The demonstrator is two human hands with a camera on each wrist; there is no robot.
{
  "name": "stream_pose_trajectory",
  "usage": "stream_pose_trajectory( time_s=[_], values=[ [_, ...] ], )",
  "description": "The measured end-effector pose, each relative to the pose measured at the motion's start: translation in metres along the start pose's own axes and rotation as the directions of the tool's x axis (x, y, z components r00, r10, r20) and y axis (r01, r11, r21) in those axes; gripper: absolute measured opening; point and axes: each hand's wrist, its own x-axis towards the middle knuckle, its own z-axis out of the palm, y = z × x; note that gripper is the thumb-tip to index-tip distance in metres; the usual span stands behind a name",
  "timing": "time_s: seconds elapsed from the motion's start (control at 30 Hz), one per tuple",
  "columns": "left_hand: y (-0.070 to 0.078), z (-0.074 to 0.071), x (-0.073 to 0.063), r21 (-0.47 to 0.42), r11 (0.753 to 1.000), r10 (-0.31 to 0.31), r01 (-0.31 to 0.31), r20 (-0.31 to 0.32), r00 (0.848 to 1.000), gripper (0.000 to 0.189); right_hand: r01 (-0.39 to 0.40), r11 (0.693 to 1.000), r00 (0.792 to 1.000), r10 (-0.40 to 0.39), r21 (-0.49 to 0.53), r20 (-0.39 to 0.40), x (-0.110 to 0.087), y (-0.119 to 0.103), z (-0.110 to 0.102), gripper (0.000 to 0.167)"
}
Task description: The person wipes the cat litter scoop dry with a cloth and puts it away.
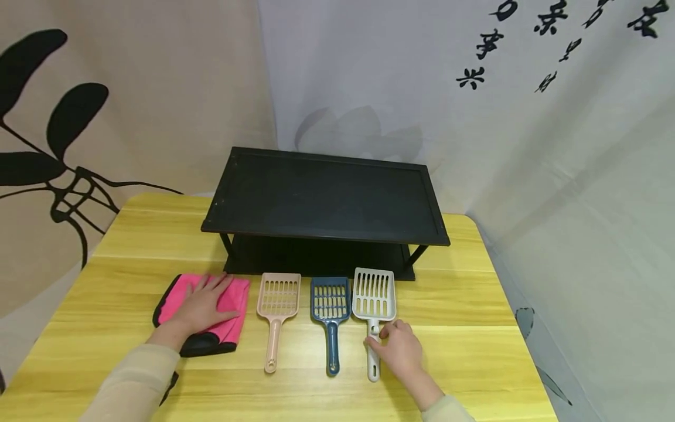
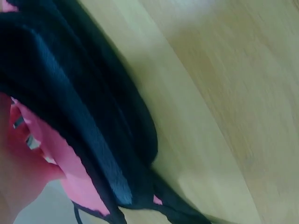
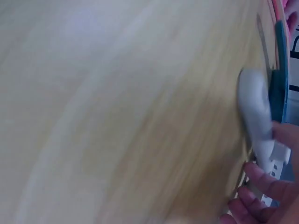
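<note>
My left hand (image 1: 199, 309) rests on a folded pink cloth item (image 1: 237, 305) with black edging, fingers spread over its top. The left wrist view shows the dark, soft trim (image 2: 79, 107) of this cloth and a strap end at the table. My right hand (image 1: 405, 353) pinches the handle of a white slotted litter scoop (image 1: 373, 370), thumb on one side and fingers on the other. The scoop's handle (image 3: 254, 100) also appears in the right wrist view. To its left lie a blue litter scoop (image 1: 332, 351) and a pale pink one (image 1: 273, 343), handles toward me.
Behind the scoops stands a black two-level rack (image 1: 327, 196), its front edge close to their heads. All of it is on a wooden table (image 1: 464, 357). Printed curtains (image 1: 348, 70) hang behind and to the right.
</note>
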Motion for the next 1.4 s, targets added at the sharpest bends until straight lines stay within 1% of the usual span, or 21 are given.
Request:
stream_pose_trajectory(
  time_s=[0.07,0.13,0.2,0.27,0.3,0.33,0.37,0.43,0.5,0.53,0.6,0.7,0.8,0.87,0.93,1.0,1.1,1.2,1.27,1.4],
  values=[
    [0.002,0.0,0.001,0.01,1.0,-0.004,0.004,-0.01,1.0,0.085,-0.015,1.0,1.0,0.015,0.016,0.009,0.002,0.001,-0.001,0.033],
    [0.006,0.0,0.003,0.009,1.0,-0.004,0.004,-0.027,1.0,0.081,-0.041,0.997,0.999,0.04,0.059,0.016,0.003,0.003,-0.003,0.028],
    [0.009,-0.001,0.004,0.009,1.0,-0.004,0.004,-0.048,0.999,0.077,-0.076,0.988,0.997,0.073,0.133,0.028,0.005,0.004,-0.006,0.025],
    [0.013,-0.001,0.004,0.005,1.0,-0.002,0.003,-0.071,0.997,0.074,-0.101,0.969,0.995,0.095,0.225,0.036,0.006,0.007,-0.008,0.023],
    [0.014,0.0,0.004,-0.001,1.0,-0.003,0.003,-0.085,0.996,0.072,-0.116,0.948,0.993,0.105,0.296,0.053,0.007,0.008,-0.01,0.022],
    [0.016,0.0,0.004,-0.006,1.0,-0.004,0.004,-0.097,0.995,0.07,-0.131,0.921,0.991,0.111,0.367,0.075,0.008,0.009,-0.01,0.021],
    [0.017,0.001,0.004,-0.011,1.0,-0.002,0.001,-0.111,0.994,0.067,-0.151,0.886,0.988,0.118,0.438,0.102,0.008,0.011,-0.011,0.02],
    [0.02,0.004,0.004,-0.023,1.0,0.002,-0.005,-0.134,0.991,0.061,-0.191,0.804,0.98,0.122,0.563,0.159,0.01,0.014,-0.011,0.018],
    [0.022,0.006,0.003,-0.033,0.999,0.008,-0.013,-0.152,0.988,0.056,-0.238,0.72,0.969,0.127,0.652,0.213,0.011,0.017,-0.01,0.018],
    [0.024,0.006,0.003,-0.036,0.999,0.013,-0.019,-0.158,0.987,0.054,-0.253,0.694,0.965,0.128,0.675,0.23,0.011,0.019,-0.011,0.018],
    [0.025,0.007,0.002,-0.038,0.999,0.014,-0.02,-0.166,0.986,0.051,-0.262,0.664,0.962,0.122,0.7,0.244,0.011,0.021,-0.012,0.019],
    [0.026,0.004,-0.002,-0.049,0.999,0.009,-0.018,-0.178,0.984,0.051,-0.257,0.643,0.963,0.111,0.722,0.244,0.011,0.023,-0.017,0.022],
    [0.023,-0.001,-0.006,-0.079,0.997,0.007,-0.022,-0.192,0.981,0.049,-0.253,0.624,0.964,0.099,0.74,0.246,0.012,0.024,-0.023,0.024],
    [0.021,-0.006,-0.009,-0.095,0.995,0.008,-0.028,-0.203,0.979,0.047,-0.25,0.616,0.965,0.093,0.747,0.246,0.012,0.024,-0.026,0.024],
    [0.018,-0.011,-0.011,-0.111,0.993,0.006,-0.03,-0.211,0.977,0.045,-0.247,0.616,0.966,0.09,0.748,0.244,0.013,0.026,-0.029,0.025],
    [0.016,-0.017,-0.012,-0.117,0.993,0.006,-0.033,-0.219,0.976,0.045,-0.242,0.626,0.967,0.089,0.742,0.241,0.013,0.028,-0.03,0.025],
    [0.014,-0.027,-0.013,-0.126,0.991,0.015,-0.045,-0.224,0.974,0.044,-0.227,0.655,0.969,0.077,0.72,0.235,0.014,0.033,-0.034,0.026],
    [0.014,-0.036,-0.013,-0.135,0.989,0.023,-0.053,-0.221,0.975,0.044,-0.211,0.679,0.969,0.054,0.703,0.239,0.015,0.036,-0.038,0.027],
    [0.015,-0.041,-0.014,-0.139,0.989,0.027,-0.058,-0.214,0.976,0.045,-0.198,0.684,0.97,0.033,0.703,0.241,0.016,0.037,-0.041,0.029],
    [0.02,-0.049,-0.013,-0.153,0.986,0.033,-0.065,-0.206,0.978,0.048,-0.179,0.681,0.968,-0.006,0.71,0.25,0.015,0.032,-0.055,0.031]
  ],
)
